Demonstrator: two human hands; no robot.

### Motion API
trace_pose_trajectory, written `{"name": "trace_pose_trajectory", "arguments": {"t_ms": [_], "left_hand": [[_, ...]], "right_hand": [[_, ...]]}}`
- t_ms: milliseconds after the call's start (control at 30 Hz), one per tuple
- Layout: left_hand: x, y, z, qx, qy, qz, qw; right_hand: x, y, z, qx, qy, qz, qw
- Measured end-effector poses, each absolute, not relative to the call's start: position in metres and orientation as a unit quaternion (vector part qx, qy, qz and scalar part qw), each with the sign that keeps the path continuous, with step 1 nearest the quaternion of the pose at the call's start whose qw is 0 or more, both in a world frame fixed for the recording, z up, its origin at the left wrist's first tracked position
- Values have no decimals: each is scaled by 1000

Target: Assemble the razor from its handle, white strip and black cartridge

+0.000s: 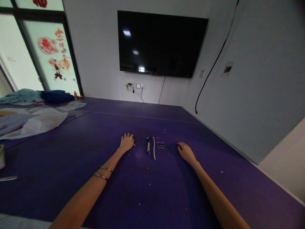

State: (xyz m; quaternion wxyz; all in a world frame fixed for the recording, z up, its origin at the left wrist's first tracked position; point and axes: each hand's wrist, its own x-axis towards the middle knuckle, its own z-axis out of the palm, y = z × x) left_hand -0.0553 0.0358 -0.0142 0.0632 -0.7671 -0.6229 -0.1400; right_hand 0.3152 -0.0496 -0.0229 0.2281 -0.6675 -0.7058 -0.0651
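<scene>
Forearms foremost; dark tool, pale rod between left fingers, right fingers.

A large black television hangs on the grey wall above a strip of wall sockets, while a loose black cable dangles on the right. At the left stands a glass door with red decorations. Near it, teal cloth and dark blue cloth lie behind crumpled translucent plastic; a pale container is cut off by the left edge.
</scene>
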Motion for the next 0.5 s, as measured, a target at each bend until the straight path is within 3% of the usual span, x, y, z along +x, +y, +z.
{"name": "trace_pose_trajectory", "arguments": {"t_ms": [500], "left_hand": [[-56,36,-12,-764,-628,-139,54]], "right_hand": [[318,-48,-25,-664,-708,-65,232]]}}
